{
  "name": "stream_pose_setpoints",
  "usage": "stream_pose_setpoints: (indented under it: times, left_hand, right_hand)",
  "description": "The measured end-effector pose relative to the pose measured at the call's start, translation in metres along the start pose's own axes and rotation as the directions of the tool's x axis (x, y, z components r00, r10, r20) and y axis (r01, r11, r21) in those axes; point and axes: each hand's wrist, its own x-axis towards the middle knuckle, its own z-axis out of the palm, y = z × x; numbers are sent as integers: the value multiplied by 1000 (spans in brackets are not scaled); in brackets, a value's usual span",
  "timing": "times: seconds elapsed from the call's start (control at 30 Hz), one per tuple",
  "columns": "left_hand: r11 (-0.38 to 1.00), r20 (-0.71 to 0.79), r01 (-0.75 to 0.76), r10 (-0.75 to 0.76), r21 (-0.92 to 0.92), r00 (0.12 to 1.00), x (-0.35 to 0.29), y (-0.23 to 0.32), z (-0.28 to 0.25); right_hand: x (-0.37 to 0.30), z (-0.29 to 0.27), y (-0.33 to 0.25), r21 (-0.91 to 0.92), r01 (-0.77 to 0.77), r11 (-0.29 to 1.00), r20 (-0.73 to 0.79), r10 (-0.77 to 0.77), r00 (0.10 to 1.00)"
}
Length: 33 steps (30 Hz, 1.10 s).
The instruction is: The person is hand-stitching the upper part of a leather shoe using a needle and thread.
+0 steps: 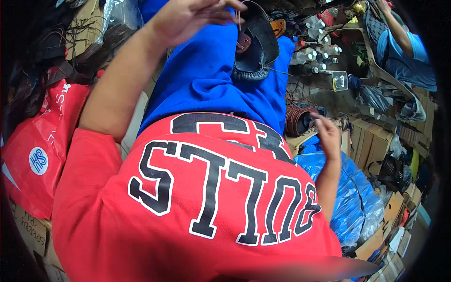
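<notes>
Looks like a cluttered shoe workshop. Black shoe (261,49) at 12 o'clock, bottles (303,57) toward 1:30, cardboard boxes (373,141) at 3.

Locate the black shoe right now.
In the head view, the black shoe is at the top, right of centre, lying on the blue trousers, just right of the left hand.

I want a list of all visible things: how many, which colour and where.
Shoe: one, black, on the lap
Leather piece: one, orange-brown, beside the shoe
Bottles: many, mostly clear, upper right
Cord roll: one, reddish brown, right of the lap
Shopping bag: one, red, far left
Plastic bundle: one, blue, lower right
Boxes: several, brown, right and lower left
Other person: one, blue shirt, upper right
Dark clutter: uncountable, mostly dark, upper left
Shirt: one, red, centre
Trousers: one pair, blue, upper centre
Left hand: one, bare, by the shoe's upper left
Right hand: one, bare, near the cord roll
</notes>
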Motion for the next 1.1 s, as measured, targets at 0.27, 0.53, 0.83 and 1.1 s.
stream_pose_setpoints:
  times: [0.27, 0.53, 0.83, 1.1]
  left_hand:
    - [788, 197, 320, -253, -526, 947, 33, -16, -65]
    - [896, -226, 150, -58, 417, 972, 81, -31, -151]
    - [95, -34, 61, -262, 994, 964, 121, -60, -11]
    - [202, -46, 78, -159, 976, 986, 112, -66, -44]
  right_hand:
    - [-37, 17, 45, -638, 258, 725, -27, -356, 934]
    - [-25, -7, 43, 472, -208, 857, -326, 389, 862]
    - [103, 87, -161, -591, 408, 696, 245, -328, 912]
    - [108, 108, -136, -360, 266, 894, 415, -102, 904]
